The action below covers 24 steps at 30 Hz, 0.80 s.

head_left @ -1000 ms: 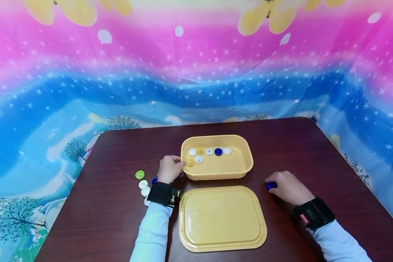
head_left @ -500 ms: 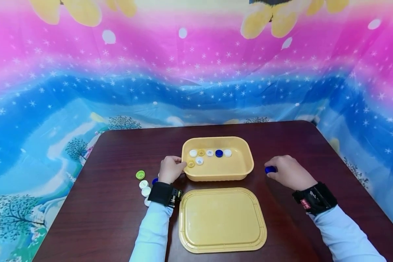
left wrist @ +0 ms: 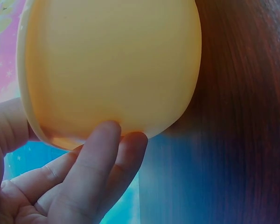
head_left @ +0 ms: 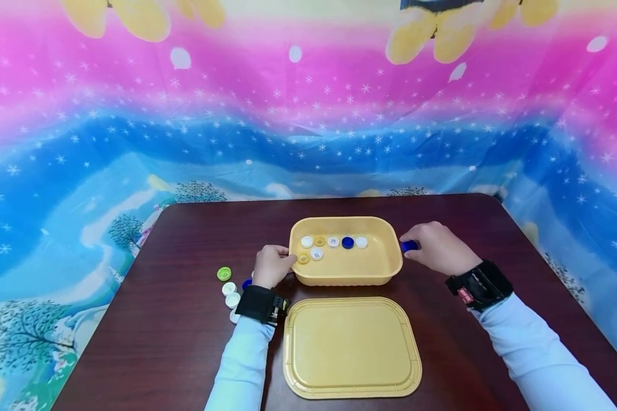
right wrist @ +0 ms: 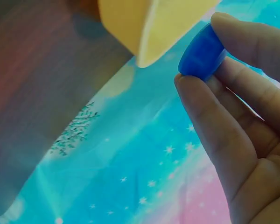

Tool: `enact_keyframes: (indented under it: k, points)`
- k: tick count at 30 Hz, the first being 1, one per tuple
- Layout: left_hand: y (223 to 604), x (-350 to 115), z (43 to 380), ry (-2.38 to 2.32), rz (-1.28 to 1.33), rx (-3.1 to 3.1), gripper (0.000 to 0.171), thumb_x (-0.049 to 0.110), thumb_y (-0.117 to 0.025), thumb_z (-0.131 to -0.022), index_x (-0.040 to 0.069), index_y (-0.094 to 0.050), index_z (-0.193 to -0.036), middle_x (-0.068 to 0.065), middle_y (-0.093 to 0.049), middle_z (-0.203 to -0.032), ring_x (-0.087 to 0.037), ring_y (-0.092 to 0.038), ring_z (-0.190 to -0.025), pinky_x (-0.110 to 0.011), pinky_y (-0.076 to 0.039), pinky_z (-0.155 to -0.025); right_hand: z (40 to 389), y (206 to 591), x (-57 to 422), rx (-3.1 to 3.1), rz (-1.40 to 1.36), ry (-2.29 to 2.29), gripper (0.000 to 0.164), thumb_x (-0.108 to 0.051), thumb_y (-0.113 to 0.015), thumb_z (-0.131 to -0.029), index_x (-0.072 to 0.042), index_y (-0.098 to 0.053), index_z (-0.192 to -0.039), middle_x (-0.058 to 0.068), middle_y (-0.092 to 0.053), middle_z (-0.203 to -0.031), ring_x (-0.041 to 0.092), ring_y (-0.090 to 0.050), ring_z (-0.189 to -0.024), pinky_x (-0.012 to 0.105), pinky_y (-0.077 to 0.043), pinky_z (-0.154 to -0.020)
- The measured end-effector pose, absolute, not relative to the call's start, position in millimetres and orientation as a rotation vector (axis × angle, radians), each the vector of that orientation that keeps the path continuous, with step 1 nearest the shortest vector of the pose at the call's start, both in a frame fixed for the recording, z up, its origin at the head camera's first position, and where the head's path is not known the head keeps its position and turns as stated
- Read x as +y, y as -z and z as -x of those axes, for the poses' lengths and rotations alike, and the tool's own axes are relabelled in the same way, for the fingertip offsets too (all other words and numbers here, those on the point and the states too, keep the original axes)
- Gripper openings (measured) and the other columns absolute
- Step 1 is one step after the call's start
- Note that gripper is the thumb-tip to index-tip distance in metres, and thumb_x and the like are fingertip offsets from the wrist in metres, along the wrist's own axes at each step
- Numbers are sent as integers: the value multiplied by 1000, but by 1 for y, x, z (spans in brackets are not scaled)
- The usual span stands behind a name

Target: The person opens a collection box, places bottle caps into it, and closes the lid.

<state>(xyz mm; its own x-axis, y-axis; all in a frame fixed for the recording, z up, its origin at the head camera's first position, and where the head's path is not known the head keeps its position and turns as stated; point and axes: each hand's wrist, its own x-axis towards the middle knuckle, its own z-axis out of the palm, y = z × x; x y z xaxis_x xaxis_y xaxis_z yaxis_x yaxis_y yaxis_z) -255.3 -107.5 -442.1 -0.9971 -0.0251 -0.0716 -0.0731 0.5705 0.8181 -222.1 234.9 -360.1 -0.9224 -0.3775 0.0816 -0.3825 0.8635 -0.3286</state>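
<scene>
My right hand [head_left: 439, 248] pinches a dark blue bottle cap [right wrist: 203, 53] between thumb and fingers, just off the right end of a yellow plastic box [head_left: 344, 279]. With thumb and fingers around its rim, my left hand [head_left: 272, 265] grips the box's left end; the left wrist view shows the fingertips [left wrist: 105, 133] against the outer wall. Inside the box, a back row holds white, yellow and blue caps, including a blue cap [head_left: 347, 242]. In front of that row at the left lie a yellow cap [head_left: 303, 258] and a white cap [head_left: 316, 254].
A yellow lid [head_left: 352, 348] lies flat on the dark wooden table [head_left: 185, 354] in front of the box. Left of my left wrist are a green cap [head_left: 224, 274], several white caps [head_left: 232, 300] and a blue cap [head_left: 246, 284], partly hidden. A printed cloth [head_left: 308, 114] hangs behind.
My right hand has carried the blue cap from the table's right side up and leftward to the box's right end. My left hand keeps its grip on the box.
</scene>
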Motion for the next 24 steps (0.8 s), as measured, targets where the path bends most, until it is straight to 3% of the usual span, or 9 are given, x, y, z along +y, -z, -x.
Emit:
enact_keyframes:
  k: [4, 13, 24]
  points:
    - [443, -107, 256, -1445, 103, 2721, 22, 20, -68, -89, 4, -75, -102, -2, -69, -76, -14, -64, -65, -30, -52, -61, 236, 352, 222, -3019, -673, -553, 20, -5, -77, -82, -7, -76, -102, 5, -71, -93, 17, -60, -72, 33, -55, -65]
    - [443, -105, 256, -1467, 103, 2710, 20, 18, -68, -88, 4, -75, -99, -3, -69, -75, -14, -63, -62, -29, -53, -59, 264, 349, 196, -3062, -736, -527, 18, -7, -75, -84, -3, -74, -102, 6, -66, -86, 17, -56, -67, 29, -48, -59]
    - [444, -106, 257, -1487, 98, 2707, 19, 16, -67, -89, 2, -75, -100, -4, -69, -75, -14, -64, -63, -28, -55, -61, 294, 358, 163, -3055, -849, -498, 20, -11, -80, -80, -5, -76, -99, 5, -69, -87, 17, -58, -73, 32, -51, -67]
